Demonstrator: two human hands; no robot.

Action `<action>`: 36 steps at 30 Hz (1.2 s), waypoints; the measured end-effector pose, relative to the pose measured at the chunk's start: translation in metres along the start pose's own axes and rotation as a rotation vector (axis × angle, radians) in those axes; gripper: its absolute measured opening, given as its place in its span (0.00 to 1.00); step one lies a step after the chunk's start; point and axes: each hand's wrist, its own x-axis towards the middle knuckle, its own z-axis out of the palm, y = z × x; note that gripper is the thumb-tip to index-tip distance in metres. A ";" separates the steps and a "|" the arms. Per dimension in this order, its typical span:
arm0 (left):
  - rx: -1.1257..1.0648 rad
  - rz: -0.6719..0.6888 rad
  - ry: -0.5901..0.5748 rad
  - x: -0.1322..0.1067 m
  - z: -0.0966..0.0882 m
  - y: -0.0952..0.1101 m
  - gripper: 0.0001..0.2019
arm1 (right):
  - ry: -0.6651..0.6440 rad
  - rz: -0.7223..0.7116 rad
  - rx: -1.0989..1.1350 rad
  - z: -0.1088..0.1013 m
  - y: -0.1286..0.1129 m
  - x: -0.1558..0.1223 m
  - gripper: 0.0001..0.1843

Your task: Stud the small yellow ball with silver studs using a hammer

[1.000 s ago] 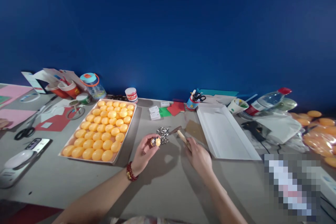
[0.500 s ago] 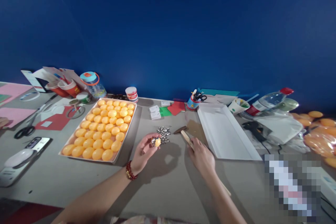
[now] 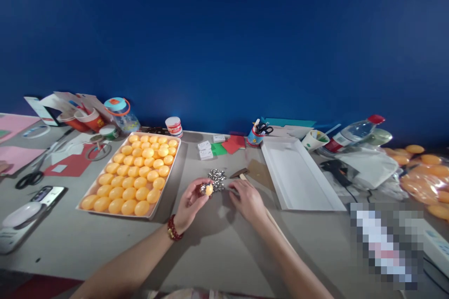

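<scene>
My left hand (image 3: pixel 191 203) is closed on a small orange ball (image 3: pixel 209 190) with a shiny silver piece on its left side, held just above the grey table. A red bead bracelet circles that wrist. My right hand (image 3: pixel 246 201) lies palm down with its fingers stretched left, towards a pile of silver pieces (image 3: pixel 217 179), and holds nothing. A wooden-handled hammer (image 3: pixel 240 174) lies on the table, its handle running under my right hand and forearm.
A tray (image 3: pixel 167 188) filled with orange balls sits to the left. An empty white tray (image 3: pixel 298 175) lies to the right. Scissors (image 3: pixel 30 178), a phone (image 3: pixel 47 193), cups, paper scraps, a pen cup (image 3: pixel 255 137), a bottle (image 3: pixel 354 131) and a bag of orange balls (image 3: pixel 426 177) crowd the edges.
My right hand has let go of the hammer, which now lies on the table, and has moved left towards the silver pile. My left hand keeps hold of the ball.
</scene>
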 end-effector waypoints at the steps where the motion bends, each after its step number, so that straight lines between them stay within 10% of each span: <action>1: 0.008 -0.003 -0.002 0.000 0.000 0.000 0.17 | -0.009 0.013 0.017 0.005 -0.003 0.003 0.09; 16: 0.109 0.128 -0.093 -0.002 0.001 -0.001 0.15 | 0.049 0.095 0.298 0.013 -0.008 0.008 0.07; 36: 0.204 0.265 -0.201 0.000 -0.001 -0.007 0.18 | -0.178 0.532 1.568 -0.002 -0.040 -0.010 0.16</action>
